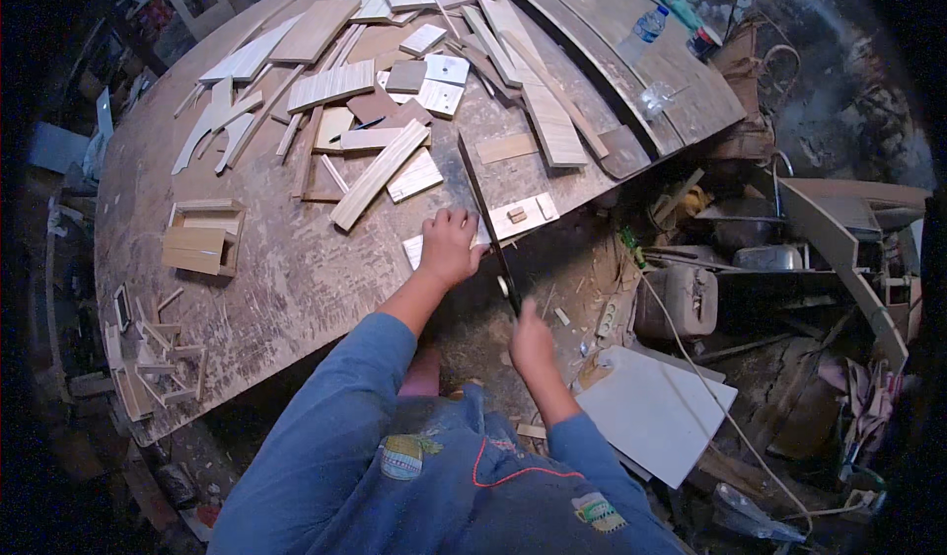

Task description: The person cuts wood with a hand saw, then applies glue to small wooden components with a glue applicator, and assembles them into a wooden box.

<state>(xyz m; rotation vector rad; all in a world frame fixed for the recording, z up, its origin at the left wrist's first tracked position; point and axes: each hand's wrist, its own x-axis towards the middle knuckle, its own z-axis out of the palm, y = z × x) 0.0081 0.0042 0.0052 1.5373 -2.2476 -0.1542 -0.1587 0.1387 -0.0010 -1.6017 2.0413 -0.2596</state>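
Observation:
At the bench's near edge, my left hand [452, 249] presses down on a pale wooden board [413, 250], its fingers bent over it and covering part of it. My right hand [534, 343] is closed around the handle end of a handsaw [474, 182]. The dark, narrow saw blade slants away from me over the bench edge, just right of my left hand. Right of the blade lies a pale wooden piece [523, 217] with a small block on it. Whether the blade touches the wood cannot be made out.
The workbench [266, 298] carries a heap of wooden offcuts [335, 83], a small wooden box [204, 239] and thin strips at the left. A plastic bottle [649, 24] stands far right. Below the bench are a jerrycan [679, 301], a white panel [656, 412] and a cable [725, 407].

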